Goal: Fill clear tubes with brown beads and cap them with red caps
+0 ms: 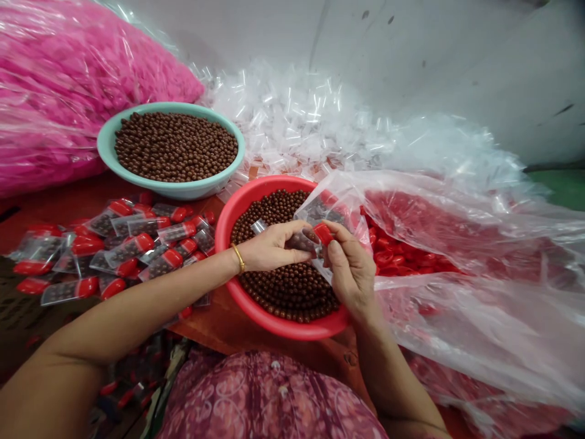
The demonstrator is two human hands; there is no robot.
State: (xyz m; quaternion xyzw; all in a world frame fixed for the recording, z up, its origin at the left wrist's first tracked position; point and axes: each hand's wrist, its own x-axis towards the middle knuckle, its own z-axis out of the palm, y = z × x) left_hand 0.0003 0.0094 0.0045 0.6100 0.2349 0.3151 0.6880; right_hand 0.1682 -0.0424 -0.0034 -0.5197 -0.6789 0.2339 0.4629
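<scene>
Above a red basin [269,326] of brown balls [292,299], my two hands meet around one small clear container [301,241]. Dark balls show through its wall. My left hand [276,247], with a gold bangle at the wrist, is closed round the container's body. In the fingers of my right hand [350,265] is a red cap [323,233], at the container's right end. Whether the cap is fully seated I cannot tell. Another clear piece [258,226] lies on the balls just behind my left hand.
Left of the basin lie several filled, red-capped containers [132,247]. A pale green basin [171,192] of brown balls stands behind them. A pink-filled bag [91,73] is at far left, clear empty containers [292,116] at the back, red caps [402,256] in an open plastic bag [479,305] at right.
</scene>
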